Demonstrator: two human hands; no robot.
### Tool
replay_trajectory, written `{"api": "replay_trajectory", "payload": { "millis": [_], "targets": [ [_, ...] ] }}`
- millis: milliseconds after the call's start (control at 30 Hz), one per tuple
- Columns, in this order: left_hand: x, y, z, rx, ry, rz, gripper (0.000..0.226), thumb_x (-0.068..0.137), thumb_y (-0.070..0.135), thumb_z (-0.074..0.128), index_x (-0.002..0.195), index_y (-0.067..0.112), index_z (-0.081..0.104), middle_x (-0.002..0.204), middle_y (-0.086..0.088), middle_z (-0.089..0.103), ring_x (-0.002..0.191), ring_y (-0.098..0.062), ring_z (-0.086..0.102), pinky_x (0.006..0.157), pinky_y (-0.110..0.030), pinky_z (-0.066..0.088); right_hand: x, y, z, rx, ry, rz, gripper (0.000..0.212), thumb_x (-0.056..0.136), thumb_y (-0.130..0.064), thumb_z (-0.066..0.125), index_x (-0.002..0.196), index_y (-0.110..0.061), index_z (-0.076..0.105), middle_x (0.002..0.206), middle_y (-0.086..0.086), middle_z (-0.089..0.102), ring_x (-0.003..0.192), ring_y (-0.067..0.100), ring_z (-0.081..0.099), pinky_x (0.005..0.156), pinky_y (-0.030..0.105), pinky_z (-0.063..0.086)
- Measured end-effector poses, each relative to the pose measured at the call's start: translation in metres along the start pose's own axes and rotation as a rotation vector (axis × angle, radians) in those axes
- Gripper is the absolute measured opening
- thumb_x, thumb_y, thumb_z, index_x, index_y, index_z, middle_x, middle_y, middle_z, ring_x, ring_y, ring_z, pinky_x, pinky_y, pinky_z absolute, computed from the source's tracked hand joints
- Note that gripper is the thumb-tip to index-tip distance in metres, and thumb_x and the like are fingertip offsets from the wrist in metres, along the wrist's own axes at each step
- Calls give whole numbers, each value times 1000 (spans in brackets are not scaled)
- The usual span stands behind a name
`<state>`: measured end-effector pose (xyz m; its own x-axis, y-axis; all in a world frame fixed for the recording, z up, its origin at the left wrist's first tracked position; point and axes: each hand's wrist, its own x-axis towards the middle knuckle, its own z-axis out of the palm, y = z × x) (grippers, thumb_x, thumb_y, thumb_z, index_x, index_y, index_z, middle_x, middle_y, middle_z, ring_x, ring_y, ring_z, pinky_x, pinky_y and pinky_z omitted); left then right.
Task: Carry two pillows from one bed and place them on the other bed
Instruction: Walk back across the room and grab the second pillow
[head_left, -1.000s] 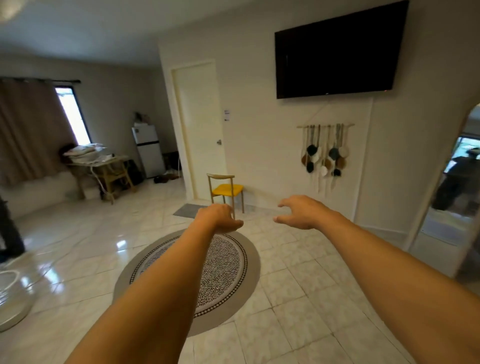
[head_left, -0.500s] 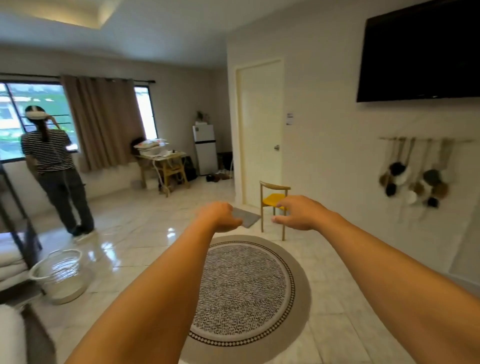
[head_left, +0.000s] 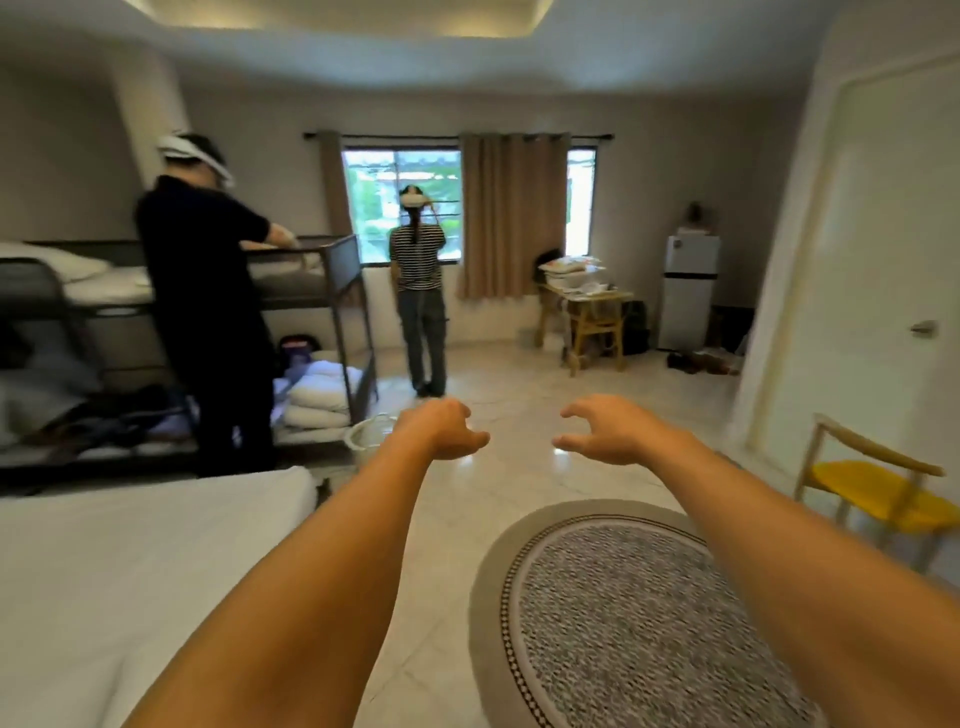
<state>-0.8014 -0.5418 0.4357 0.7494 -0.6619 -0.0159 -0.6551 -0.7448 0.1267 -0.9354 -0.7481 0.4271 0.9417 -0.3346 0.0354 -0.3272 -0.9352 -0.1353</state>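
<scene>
Both arms are extended forward over a glossy pale tiled floor (head_left: 519, 395). Left hand (head_left: 441, 428) is seen loosely curled, empty; right hand (head_left: 605, 428) is seen with fingers spread and hooked, empty. The hands are apart, touching nothing.

A bed with a white sheet (head_left: 130, 561) is recorded at lower left, just beside the left forearm. A dark metal bunk bed (head_left: 332, 291) is noted against the left wall; a white pillow (head_left: 52, 260) lies on its upper mattress, and folded white pillows or bedding (head_left: 319, 395) are stacked on the lower level; which cannot be told. A white basket (head_left: 369, 436) sits at its foot.

A round patterned rug (head_left: 639, 623) lies under the right forearm. A yellow-seated chair (head_left: 878, 493), white door (head_left: 883, 260), small white fridge (head_left: 688, 291), cluttered wooden table (head_left: 587, 312) and curtained window (head_left: 405, 208) are noted. Two other people stand in the room: one in black (head_left: 208, 312) at the bunk, one in stripes (head_left: 421, 291) at the window.
</scene>
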Motion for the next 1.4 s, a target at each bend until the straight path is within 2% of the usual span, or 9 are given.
{"api": "replay_trajectory", "payload": {
  "millis": [100, 200, 233, 367, 567, 800, 933, 1400],
  "targets": [
    [8, -34, -1, -1, -4, -135, 68, 90, 59, 49, 146, 20, 44, 151, -9, 44, 136, -31, 43, 110, -45, 36, 55, -20, 4, 0, -4, -137, 69, 89, -66, 51, 145, -26, 45, 153, 3, 43, 137, 27, 42, 109, 47, 37],
    [0, -73, 1, 15, -11, -289, 60, 88, 58, 49, 134, 21, 56, 138, -8, 57, 124, -31, 53, 97, -41, 44, 97, -56, 19, 18, -34, -279, 66, 89, -63, 53, 143, -25, 49, 151, 3, 46, 135, 27, 45, 107, 43, 39],
    [-5, -86, 1, 17, -4, -342, 58, 88, 56, 49, 134, 21, 56, 139, -7, 56, 126, -31, 51, 99, -41, 42, 111, -70, 25, 20, -43, -323, 65, 89, -62, 54, 142, -25, 50, 150, 4, 47, 134, 27, 46, 107, 42, 39],
    [-30, -142, -2, -8, 28, -531, 66, 92, 55, 50, 148, 22, 40, 153, -4, 41, 140, -28, 38, 113, -50, 31, 155, -139, 44, 49, -58, -496, 64, 89, -60, 56, 141, -24, 52, 147, 6, 51, 132, 27, 49, 106, 42, 41],
    [-58, -238, -5, -63, 61, -750, 69, 91, 58, 49, 149, 22, 38, 154, -5, 40, 138, -28, 40, 109, -45, 37, 193, -246, 68, 32, -110, -738, 66, 91, -58, 53, 146, -22, 47, 148, 3, 49, 132, 25, 48, 104, 38, 41],
    [-72, -331, -3, -123, 85, -901, 70, 91, 60, 49, 149, 22, 38, 155, -4, 39, 139, -29, 39, 111, -46, 34, 251, -343, 91, 36, -132, -871, 69, 89, -64, 52, 146, -24, 47, 149, 2, 46, 132, 25, 47, 104, 40, 43],
    [-94, -367, 13, -174, 68, -1020, 68, 92, 58, 50, 149, 23, 39, 154, -4, 40, 138, -28, 39, 111, -45, 34, 275, -398, 115, -2, -204, -966, 70, 90, -64, 51, 146, -23, 45, 153, 3, 42, 136, 26, 44, 108, 45, 40],
    [-156, -498, 50, -257, 125, -1552, 68, 91, 58, 48, 150, 25, 37, 156, 1, 37, 141, -24, 37, 112, -41, 32, 342, -649, 218, 11, -387, -1459, 67, 90, -63, 52, 145, -27, 46, 153, -1, 42, 137, 24, 42, 108, 41, 39]
  ]
}}
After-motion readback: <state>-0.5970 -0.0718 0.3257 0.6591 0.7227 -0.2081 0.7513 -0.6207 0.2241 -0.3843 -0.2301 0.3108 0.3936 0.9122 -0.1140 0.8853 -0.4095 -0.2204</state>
